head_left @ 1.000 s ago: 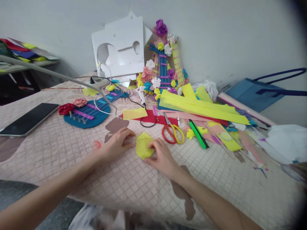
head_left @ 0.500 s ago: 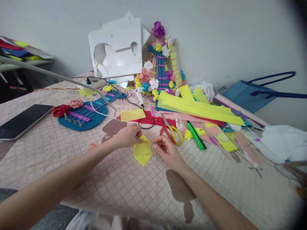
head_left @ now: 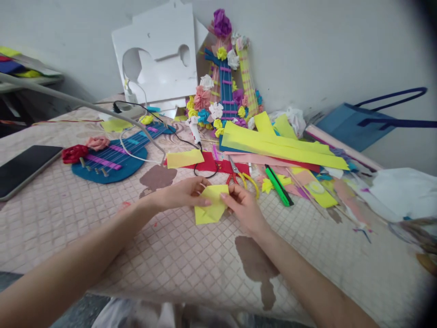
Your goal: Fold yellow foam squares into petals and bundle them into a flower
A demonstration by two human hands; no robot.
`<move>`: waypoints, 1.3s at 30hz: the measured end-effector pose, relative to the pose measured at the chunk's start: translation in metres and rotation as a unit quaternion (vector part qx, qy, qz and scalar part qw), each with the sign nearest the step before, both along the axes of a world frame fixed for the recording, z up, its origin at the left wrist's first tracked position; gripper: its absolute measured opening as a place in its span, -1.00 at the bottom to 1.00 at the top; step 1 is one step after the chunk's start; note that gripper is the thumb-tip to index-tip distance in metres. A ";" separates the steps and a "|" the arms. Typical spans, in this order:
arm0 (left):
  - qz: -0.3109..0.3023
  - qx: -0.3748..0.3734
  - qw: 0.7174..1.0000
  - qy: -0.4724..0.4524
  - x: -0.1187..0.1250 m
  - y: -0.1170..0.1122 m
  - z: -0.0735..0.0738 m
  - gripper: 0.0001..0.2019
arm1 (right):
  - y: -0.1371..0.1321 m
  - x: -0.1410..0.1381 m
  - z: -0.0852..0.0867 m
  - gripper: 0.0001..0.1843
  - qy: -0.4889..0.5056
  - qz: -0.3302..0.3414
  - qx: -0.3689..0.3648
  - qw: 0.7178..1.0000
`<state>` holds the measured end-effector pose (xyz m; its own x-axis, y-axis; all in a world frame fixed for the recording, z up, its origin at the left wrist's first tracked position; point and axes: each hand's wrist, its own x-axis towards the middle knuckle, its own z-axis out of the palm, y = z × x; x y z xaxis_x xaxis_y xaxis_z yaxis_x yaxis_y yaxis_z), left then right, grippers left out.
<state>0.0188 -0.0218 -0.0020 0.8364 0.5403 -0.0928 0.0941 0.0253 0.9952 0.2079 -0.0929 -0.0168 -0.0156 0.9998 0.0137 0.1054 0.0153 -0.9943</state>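
A small creased piece of yellow crepe paper (head_left: 210, 207) is held between both hands above the quilted tablecloth. My left hand (head_left: 191, 193) pinches its left side, thumb on top. At the right edge, my right hand (head_left: 244, 205) grips the paper between thumb and fingers. Scissors (head_left: 251, 180) with red and yellow handles lie just beyond my right hand, partly hidden by it. Behind my left hand, a yellow strip (head_left: 184, 158) rests on red paper (head_left: 212, 163).
A white glue gun (head_left: 194, 130) and its cord stand beyond the strips. At left lie a blue paper guitar (head_left: 112, 161) and a dark phone (head_left: 29, 171). To the right are a green cutter (head_left: 278, 184), stacked yellow strips (head_left: 273, 145) and a blue bag (head_left: 355, 125).
My right hand, apart from the paper before, now grips its right edge. The paper has been lifted and turned, and my left hand has shifted its hold. The view has shifted slightly.
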 end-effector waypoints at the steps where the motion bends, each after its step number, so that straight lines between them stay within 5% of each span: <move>1: -0.019 -0.026 0.999 0.007 -0.003 0.000 -0.002 -0.60 | 0.000 0.001 -0.001 -0.79 0.025 -0.017 -0.008 1.000; 11: -0.082 -0.055 0.990 0.100 -0.014 0.003 0.003 -0.78 | -0.001 0.009 0.007 -0.69 0.061 -0.010 -0.011 0.998; 20: 0.058 0.003 0.991 0.124 -0.019 0.013 0.001 -0.70 | -0.003 0.014 -0.001 -0.65 -0.009 0.032 -0.027 0.999; 30: 0.040 0.016 0.991 0.130 -0.019 0.012 0.000 -0.57 | -0.001 0.018 -0.007 -0.73 -0.091 0.053 -0.015 0.994; 32: 0.048 0.056 0.987 0.143 -0.021 0.012 0.001 -0.59 | -0.004 0.018 -0.003 -0.75 -0.177 0.037 0.037 0.983; 34: 0.080 0.137 0.973 0.170 -0.025 0.009 0.002 -0.63 | -0.009 0.020 0.002 -0.74 -0.312 -0.007 0.115 0.943; 36: 0.150 0.259 0.934 0.197 -0.029 0.002 0.004 -0.69 | -0.016 0.024 0.008 -0.75 -0.427 -0.037 0.172 0.887; 39: 0.208 0.443 0.853 0.182 -0.036 -0.015 0.006 -0.87 | -0.026 0.030 0.013 -0.84 -0.473 0.048 0.242 0.846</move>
